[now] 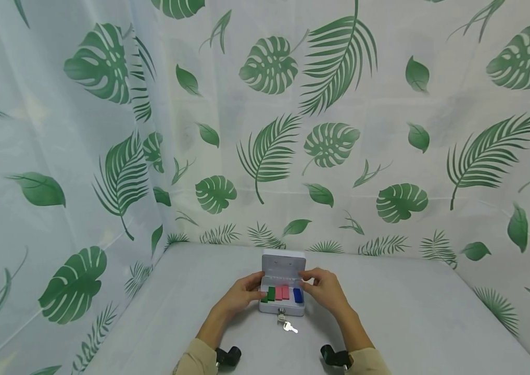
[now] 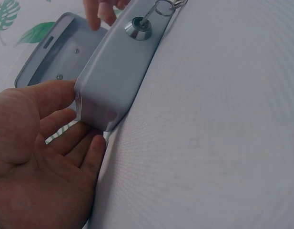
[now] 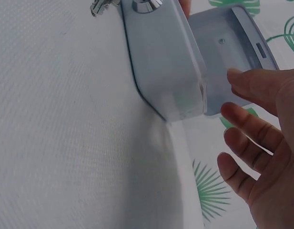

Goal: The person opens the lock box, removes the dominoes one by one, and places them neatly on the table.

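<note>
A small grey-white cash box (image 1: 281,311) stands on the table with its lid (image 1: 284,264) raised at the back. Inside lie green blocks (image 1: 272,294), pink blocks (image 1: 286,291) and a dark blue block (image 1: 298,295) at the right. My left hand (image 1: 236,298) rests against the box's left side, thumb at the rim and fingers loosely extended along the wall. Beside the right end, my right hand (image 1: 328,291) has its fingers slightly bent and spread, holding nothing. In the right wrist view, its fingertips (image 3: 235,76) hover near the raised lid.
A key (image 1: 289,327) hangs on a ring from the lock (image 2: 138,28) at the box's front. White cloth covers the table (image 1: 415,312). Leaf-printed curtains (image 1: 265,219) enclose the back and sides. Black wrist cameras (image 1: 230,356) sit by both sleeves.
</note>
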{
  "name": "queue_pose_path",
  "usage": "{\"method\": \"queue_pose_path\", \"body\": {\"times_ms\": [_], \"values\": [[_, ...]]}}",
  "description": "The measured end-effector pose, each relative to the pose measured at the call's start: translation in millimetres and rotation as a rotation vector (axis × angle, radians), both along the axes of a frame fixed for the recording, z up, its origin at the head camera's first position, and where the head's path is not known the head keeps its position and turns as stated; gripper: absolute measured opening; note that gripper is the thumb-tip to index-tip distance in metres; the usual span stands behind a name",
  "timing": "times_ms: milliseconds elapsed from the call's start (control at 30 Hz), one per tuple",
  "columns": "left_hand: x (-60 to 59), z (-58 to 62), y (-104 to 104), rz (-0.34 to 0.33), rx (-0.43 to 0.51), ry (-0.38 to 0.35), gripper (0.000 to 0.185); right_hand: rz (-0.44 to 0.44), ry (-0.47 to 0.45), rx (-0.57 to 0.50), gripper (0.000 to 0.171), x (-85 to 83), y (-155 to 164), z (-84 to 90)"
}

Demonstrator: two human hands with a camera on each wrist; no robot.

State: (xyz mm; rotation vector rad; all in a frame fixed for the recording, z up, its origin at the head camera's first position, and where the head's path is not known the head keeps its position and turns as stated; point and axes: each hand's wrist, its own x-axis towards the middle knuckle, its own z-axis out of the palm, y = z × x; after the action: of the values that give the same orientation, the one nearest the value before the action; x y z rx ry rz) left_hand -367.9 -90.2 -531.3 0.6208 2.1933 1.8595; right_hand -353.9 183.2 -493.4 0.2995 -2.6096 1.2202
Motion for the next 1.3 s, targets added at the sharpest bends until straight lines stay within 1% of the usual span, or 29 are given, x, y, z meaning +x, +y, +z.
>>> {"method": "queue_pose_path", "body": {"times_ms": [100,200,333,433,667,900,1033,1300], "values": [[-0.3,-0.8,-0.1,-0.001,-0.003,0.002,0.065,-0.003,-0.027,0.011,0.021,-0.7,-0.1,-2.0],[-0.4,-0.7,-0.2,0.0,-0.005,-0.009,0.066,-0.002,-0.034,0.023,0.021,-0.5,-0.4,-2.3],[-0.4,0.0,-0.3,-0.001,-0.003,-0.002,0.065,-0.002,-0.048,0.041,0.021,-0.7,-1.5,-1.4],[-0.3,0.7,-0.3,-0.004,0.005,0.008,0.064,-0.005,-0.073,0.072,0.02,-1.3,-3.3,-1.9],[0.4,0.3,-0.3,0.005,-0.003,-0.007,0.065,-0.018,-0.146,0.11,0.02,-1.4,-7.0,-3.5],[0.2,0.9,0.2,0.005,-0.011,0.01,0.065,-0.019,-0.159,0.161,0.021,-3.5,-9.9,-5.1],[-0.1,1.1,0.3,0.0,-0.003,0.005,0.065,-0.024,-0.168,0.183,0.021,-5.1,-11.8,-4.9],[1.9,2.7,-0.1,0.005,-0.004,0.007,0.065,-0.032,-0.191,0.194,0.022,-5.4,-14.1,-3.8]]}}
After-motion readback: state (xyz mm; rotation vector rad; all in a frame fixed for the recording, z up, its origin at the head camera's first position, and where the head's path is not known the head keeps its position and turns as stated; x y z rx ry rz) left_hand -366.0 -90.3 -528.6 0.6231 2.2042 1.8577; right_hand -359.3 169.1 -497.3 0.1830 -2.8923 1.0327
